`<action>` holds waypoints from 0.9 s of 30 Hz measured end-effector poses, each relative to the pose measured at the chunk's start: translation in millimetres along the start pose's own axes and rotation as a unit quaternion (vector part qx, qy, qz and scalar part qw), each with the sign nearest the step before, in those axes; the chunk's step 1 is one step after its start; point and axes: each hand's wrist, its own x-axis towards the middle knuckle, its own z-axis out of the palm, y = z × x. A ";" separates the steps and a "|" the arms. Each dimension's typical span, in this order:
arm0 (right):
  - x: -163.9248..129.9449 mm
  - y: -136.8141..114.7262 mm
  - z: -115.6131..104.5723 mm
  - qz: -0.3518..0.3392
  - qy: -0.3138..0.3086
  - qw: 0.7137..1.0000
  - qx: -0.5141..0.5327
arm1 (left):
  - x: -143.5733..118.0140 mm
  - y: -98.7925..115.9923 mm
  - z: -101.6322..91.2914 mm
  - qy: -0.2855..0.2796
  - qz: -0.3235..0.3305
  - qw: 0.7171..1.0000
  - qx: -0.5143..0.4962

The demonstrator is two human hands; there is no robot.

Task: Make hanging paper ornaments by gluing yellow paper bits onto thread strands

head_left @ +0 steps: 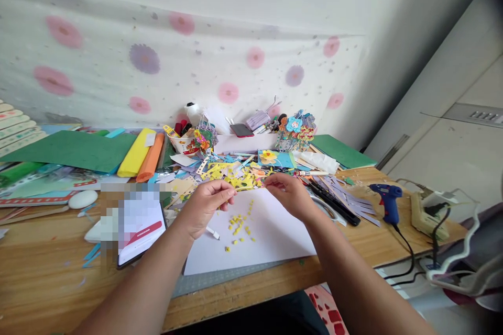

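My left hand (pixel 212 200) is closed in a pinch over a white sheet of paper (pixel 283 230). A thin yellow paper strip (pixel 245 189) runs from its fingertips towards my right hand (pixel 288 192), whose fingers are pinched at the strip's other end. Small yellow paper pieces (pixel 238 225) lie scattered on the sheet below. The white tip of a pen-like tool (pixel 212 233) shows under my left hand; whether it is held or lying there, I cannot tell.
A heap of paper scraps (pixel 236 170) lies behind the sheet. To the left stands a phone or tablet (pixel 141 230). A blue glue gun (pixel 389 201), a power strip (pixel 428 214) and black scissors or cutter (pixel 334 204) are to the right. Green sheets (pixel 74 149) lie far left.
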 end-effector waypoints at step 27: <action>-16.4 -9.0 54.4 -0.011 -0.186 0.968 -0.168 | 4.4 -5.1 -8.1 0.020 0.044 0.929 0.368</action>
